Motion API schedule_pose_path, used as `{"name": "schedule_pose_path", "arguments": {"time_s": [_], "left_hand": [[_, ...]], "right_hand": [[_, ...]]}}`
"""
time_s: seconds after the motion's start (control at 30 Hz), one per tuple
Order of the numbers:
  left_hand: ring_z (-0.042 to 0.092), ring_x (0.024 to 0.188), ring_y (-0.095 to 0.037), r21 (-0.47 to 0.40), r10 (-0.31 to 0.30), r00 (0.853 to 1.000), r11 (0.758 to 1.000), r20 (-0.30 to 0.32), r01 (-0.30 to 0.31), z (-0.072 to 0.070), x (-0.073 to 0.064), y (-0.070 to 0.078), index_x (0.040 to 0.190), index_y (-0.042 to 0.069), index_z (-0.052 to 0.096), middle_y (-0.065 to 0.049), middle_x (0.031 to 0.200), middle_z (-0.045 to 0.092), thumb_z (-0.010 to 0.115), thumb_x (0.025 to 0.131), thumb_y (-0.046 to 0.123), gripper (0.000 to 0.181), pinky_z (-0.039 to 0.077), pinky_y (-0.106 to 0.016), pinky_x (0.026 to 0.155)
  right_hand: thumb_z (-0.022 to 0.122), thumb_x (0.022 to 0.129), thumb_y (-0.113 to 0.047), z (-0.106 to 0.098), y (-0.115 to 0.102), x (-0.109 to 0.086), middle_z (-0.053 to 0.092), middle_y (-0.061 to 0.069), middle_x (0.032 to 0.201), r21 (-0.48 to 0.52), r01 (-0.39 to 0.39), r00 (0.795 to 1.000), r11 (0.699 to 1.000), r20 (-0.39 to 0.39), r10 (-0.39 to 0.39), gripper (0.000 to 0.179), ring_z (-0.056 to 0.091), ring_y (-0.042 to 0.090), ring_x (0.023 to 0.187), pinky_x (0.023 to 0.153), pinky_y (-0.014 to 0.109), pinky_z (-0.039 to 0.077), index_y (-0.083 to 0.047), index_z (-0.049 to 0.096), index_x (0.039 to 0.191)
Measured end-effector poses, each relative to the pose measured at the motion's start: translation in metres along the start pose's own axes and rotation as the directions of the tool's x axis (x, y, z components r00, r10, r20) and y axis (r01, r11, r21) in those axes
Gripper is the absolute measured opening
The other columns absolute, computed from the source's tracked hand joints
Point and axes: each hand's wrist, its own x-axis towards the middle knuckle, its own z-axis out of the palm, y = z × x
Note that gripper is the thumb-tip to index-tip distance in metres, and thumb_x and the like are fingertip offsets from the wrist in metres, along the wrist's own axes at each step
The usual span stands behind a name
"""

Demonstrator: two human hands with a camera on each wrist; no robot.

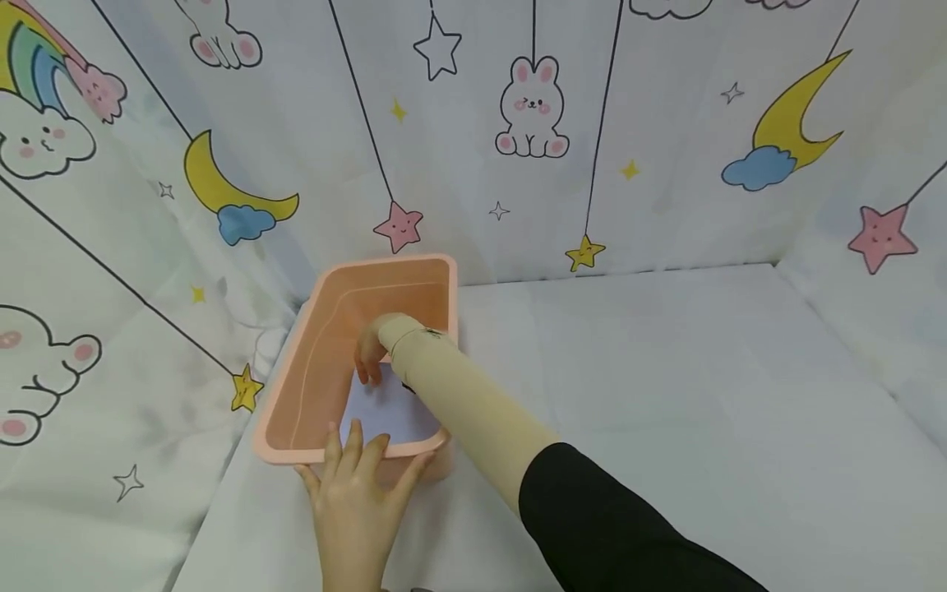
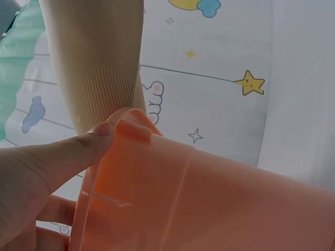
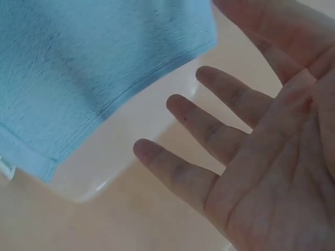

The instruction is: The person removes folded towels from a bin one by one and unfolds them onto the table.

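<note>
Hanging at far left and round the back: nursery-print curtain (image 1: 148, 345). Next, peach plastic bin (image 1: 314, 370), standing along the left edge of the white tabletop (image 1: 629, 370), up toward its back left corner. Left hand (image 1: 358, 497) is at the bin's near rim, fingertips over the lip, thumb on the outer side, so pinching the rim, probably to steady it.

Pale blue towel (image 1: 403, 415) is inside the bin, near right part, straight hem showing. Step in hand, I'd judge: handling the towel in there; placing or lifting, can't say which. Next move seems to call for either a sure hold or a clean release, bin braced meanwhile.

Right hand (image 1: 377, 341) is down in the bin, wrist bent, fingers pointing down over the towel. Its three outer fingers are straight and spread, just beside the hem; thumb and index run out of the wrist view, so can't tell if they pinch the cloth. Further right, beige arm cover (image 1: 473, 395), then black sleeve (image 1: 607, 518), slanting across the tabletop into the bin.
</note>
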Motion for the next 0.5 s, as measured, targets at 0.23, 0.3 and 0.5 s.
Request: {"name": "schedule_pose_path", "arguments": {"time_s": [0.23, 0.3, 0.5], "left_hand": [[0.050, 0.119, -0.047, -0.018, 0.001, 1.000, 1.000, -0.004, -0.002, 0.003, 0.000, 0.000, 0.089, 0.004, 0.070, -0.026, 0.114, 0.063, 0.079, 0.060, 0.048, 0.054, 0.023, -0.080, 0.089], [0.050, 0.119, -0.047, -0.017, 0.001, 1.000, 1.000, 0.003, -0.001, 0.003, 0.001, 0.001, 0.090, 0.004, 0.070, -0.026, 0.114, 0.063, 0.079, 0.060, 0.048, 0.054, 0.023, -0.080, 0.089], [0.050, 0.119, -0.046, 0.001, -0.002, 1.000, 1.000, 0.006, 0.002, 0.002, 0.001, 0.000, 0.090, 0.004, 0.070, -0.026, 0.114, 0.063, 0.079, 0.059, 0.049, 0.055, 0.024, -0.079, 0.089]], "right_hand": [[0.069, 0.080, -0.026, 0.000, -0.003, 0.011, 0.057, -0.004, 0.114, 0.049, -0.213, 0.974, 0.976, 0.085, 0.209, 0.015, 0.054, 0.023, 0.100, 0.085, 0.050, 0.047, -0.024, 0.076, 0.093], [0.070, 0.079, -0.027, 0.001, -0.003, 0.013, 0.058, -0.005, 0.114, 0.048, -0.232, 0.969, 0.971, 0.098, 0.227, 0.014, 0.054, 0.023, 0.100, 0.086, 0.051, 0.046, -0.024, 0.076, 0.092], [0.062, 0.080, -0.012, 0.002, -0.003, 0.019, 0.058, -0.009, 0.115, -0.003, -0.198, 0.971, 0.980, 0.134, 0.196, 0.027, 0.049, 0.020, 0.111, 0.092, 0.049, 0.045, -0.032, 0.075, 0.092]]}}
